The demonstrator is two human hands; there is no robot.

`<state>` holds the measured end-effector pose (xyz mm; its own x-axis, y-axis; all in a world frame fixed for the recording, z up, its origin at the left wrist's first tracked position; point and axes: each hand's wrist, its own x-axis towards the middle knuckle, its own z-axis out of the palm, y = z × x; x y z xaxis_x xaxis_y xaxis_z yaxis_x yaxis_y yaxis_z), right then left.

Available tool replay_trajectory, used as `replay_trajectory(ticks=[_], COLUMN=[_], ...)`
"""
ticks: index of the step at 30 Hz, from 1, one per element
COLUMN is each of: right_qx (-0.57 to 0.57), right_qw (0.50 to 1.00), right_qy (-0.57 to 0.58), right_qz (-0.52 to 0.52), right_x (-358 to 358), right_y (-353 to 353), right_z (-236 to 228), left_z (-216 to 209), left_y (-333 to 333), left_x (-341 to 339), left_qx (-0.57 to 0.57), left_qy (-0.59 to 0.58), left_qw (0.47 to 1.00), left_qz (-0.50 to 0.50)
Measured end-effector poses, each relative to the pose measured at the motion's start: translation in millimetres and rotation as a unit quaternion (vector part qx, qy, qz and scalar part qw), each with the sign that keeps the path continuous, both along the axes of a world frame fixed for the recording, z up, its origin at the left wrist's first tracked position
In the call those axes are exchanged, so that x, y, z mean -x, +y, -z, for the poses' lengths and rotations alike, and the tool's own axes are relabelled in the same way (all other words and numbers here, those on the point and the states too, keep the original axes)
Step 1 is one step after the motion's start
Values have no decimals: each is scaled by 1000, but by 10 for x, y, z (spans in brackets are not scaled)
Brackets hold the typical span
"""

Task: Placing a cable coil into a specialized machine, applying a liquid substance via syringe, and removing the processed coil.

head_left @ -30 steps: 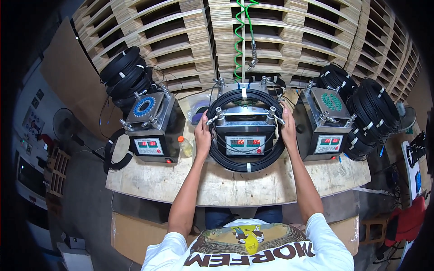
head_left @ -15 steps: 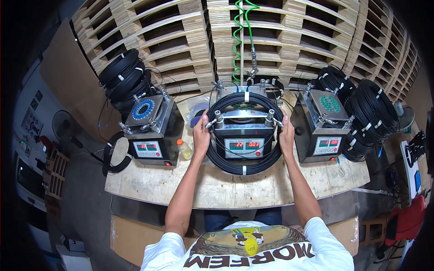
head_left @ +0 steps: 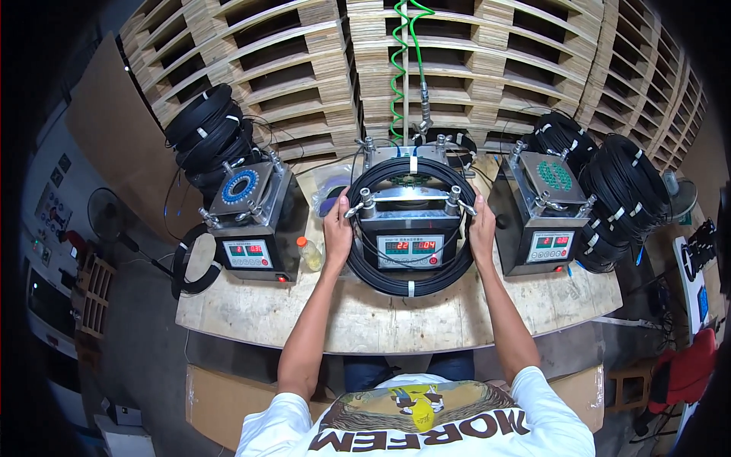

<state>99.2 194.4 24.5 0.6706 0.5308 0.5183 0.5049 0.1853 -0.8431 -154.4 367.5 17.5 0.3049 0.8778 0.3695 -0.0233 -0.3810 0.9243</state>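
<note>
A large coil of black cable [head_left: 411, 289], bound with white ties, is held up in front of the middle machine [head_left: 407, 222]. My left hand [head_left: 336, 230] grips its left side, and my right hand [head_left: 482, 231] grips its right side, thumbs uppermost. Through the coil's ring I see the machine's lit red-digit display and part of its metal clamp plate with knobbed posts. Whether the coil touches the machine, I cannot tell. The fingers behind the coil are partly hidden.
Similar machines stand left [head_left: 251, 228] and right [head_left: 539, 228] on the wooden table [head_left: 411, 327]. Stacked black cable coils [head_left: 209, 133] sit behind the left one, more coils [head_left: 626, 186] beside the right. A small orange-capped bottle [head_left: 309, 254] is near my left hand. A green coiled hose [head_left: 397, 76] hangs before wooden pallets.
Both hands and the coil stay almost in place, with only a very slight shift. The digits on the machine displays have changed.
</note>
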Motion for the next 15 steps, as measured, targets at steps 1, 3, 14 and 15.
replay_trajectory(ticks=[1,3,14,15], right_qx=[3,-4,11,15], right_qw=[1000,1000,999,999], right_qy=[5,4,7,7], right_qz=[-12,-28,-47,-41], right_x=[-19,-36,28,2], right_y=[-2,4,17,-32], right_z=[-10,-43,-114,-122], left_z=[11,51,86,-34], left_y=[-12,-53,30,-77], left_x=[-5,3,111,98], left_qx=[-34,0,-153,-150], left_qy=[-19,-10,17,16], left_qw=[999,1000,985,986], left_qz=[-12,-14,-75,-69])
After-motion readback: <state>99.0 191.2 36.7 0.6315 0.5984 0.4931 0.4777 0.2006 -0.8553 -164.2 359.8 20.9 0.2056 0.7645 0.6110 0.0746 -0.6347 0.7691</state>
